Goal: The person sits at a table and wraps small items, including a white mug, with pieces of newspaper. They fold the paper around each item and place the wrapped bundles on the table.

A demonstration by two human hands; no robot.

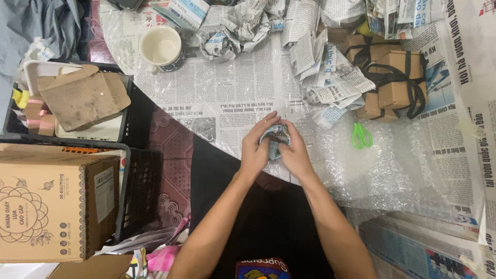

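My left hand (254, 150) and my right hand (295, 153) are cupped together around a small object wrapped in newspaper (274, 138), near the front edge of the round table (206, 88). Both hands press on the paper bundle, and what is inside is hidden. A white ceramic cup (161, 47) stands on the newspaper at the table's far left. Green-handled scissors (361, 135) lie on bubble wrap (392, 165) to the right of my hands.
Crumpled newspaper (243, 23) and torn strips (325, 77) lie at the back. Brown cardboard boxes tied with black ribbon (395, 77) sit at the right. At the left stand black crates (137, 181), a large cardboard box (51, 206) and a folded cardboard piece (82, 95).
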